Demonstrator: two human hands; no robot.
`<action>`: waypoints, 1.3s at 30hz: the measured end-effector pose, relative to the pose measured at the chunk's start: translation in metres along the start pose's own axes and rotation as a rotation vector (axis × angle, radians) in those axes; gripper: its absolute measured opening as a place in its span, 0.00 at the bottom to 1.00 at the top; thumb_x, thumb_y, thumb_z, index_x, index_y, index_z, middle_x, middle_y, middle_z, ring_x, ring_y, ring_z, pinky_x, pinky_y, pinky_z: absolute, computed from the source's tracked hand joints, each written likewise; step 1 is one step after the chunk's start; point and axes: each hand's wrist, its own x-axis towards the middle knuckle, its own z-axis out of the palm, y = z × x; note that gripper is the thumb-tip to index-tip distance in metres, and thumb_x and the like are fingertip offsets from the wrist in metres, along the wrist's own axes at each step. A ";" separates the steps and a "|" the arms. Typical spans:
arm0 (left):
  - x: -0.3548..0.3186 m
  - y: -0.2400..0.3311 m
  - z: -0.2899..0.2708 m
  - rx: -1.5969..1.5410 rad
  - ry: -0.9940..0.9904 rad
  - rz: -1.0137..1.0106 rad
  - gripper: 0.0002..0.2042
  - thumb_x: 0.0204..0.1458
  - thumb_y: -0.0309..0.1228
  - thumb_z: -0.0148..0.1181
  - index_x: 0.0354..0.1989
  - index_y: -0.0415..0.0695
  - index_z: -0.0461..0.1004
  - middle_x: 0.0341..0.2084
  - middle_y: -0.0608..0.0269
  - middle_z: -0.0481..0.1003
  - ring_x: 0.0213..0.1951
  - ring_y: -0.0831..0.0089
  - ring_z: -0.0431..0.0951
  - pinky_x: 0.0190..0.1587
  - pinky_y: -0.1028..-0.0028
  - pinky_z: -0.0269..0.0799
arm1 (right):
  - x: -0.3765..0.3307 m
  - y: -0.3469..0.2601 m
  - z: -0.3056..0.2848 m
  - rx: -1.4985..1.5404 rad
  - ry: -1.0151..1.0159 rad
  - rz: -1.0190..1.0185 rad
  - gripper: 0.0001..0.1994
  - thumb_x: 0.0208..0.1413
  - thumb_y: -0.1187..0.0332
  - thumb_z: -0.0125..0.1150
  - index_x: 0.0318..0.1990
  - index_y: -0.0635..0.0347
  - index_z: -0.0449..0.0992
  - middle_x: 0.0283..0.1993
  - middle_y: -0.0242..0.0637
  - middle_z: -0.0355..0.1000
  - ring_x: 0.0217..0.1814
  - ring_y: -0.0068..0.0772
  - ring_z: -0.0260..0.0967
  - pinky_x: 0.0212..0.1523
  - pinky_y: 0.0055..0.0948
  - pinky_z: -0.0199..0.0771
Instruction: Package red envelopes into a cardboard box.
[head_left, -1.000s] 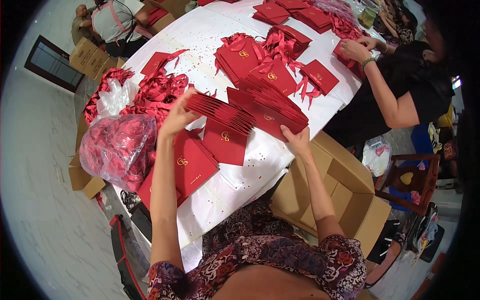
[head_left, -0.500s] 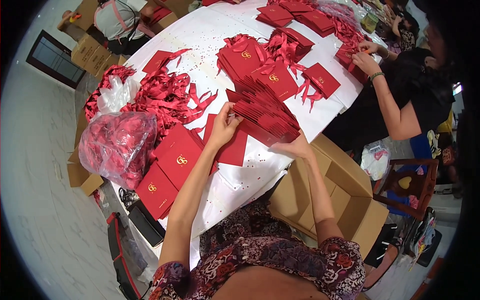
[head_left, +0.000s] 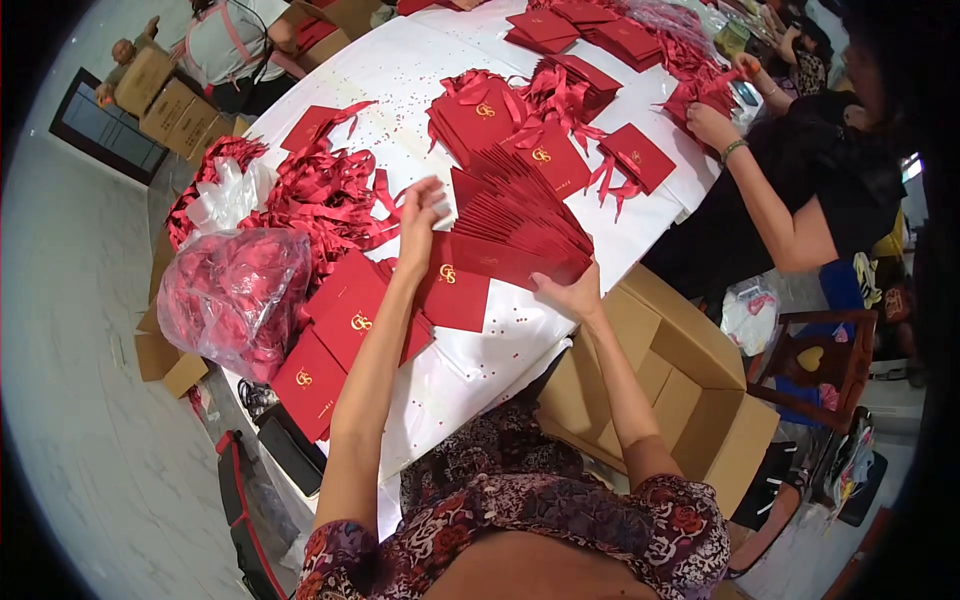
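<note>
A fanned row of red envelopes (head_left: 520, 215) lies on the white table (head_left: 400, 70). My left hand (head_left: 420, 213) presses against the left end of the row, fingers spread. My right hand (head_left: 572, 292) pushes against the near right end, at the table's edge. Together they squeeze the row between them. Flat red envelopes with gold emblems (head_left: 350, 320) lie under and beside my left forearm. Neither hand lifts anything.
A heap of red ribbons (head_left: 320, 195) and a clear bag of red items (head_left: 235, 295) sit at the left. More red envelope stacks (head_left: 480, 115) lie farther back. An open cardboard box (head_left: 660, 390) stands by my right side. Another person's hands (head_left: 715, 115) work at the right.
My left hand has moved right from the flat envelopes to the left end of the fanned row, which is now pushed closer together. My right hand stays at the near end.
</note>
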 end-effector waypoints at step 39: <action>-0.012 -0.003 0.013 0.399 -0.427 0.112 0.66 0.30 0.34 0.79 0.68 0.48 0.25 0.69 0.43 0.34 0.70 0.54 0.38 0.69 0.59 0.41 | 0.009 0.014 -0.011 -0.020 -0.203 -0.045 0.37 0.37 0.67 0.75 0.57 0.66 0.61 0.55 0.40 0.65 0.56 0.30 0.65 0.59 0.32 0.65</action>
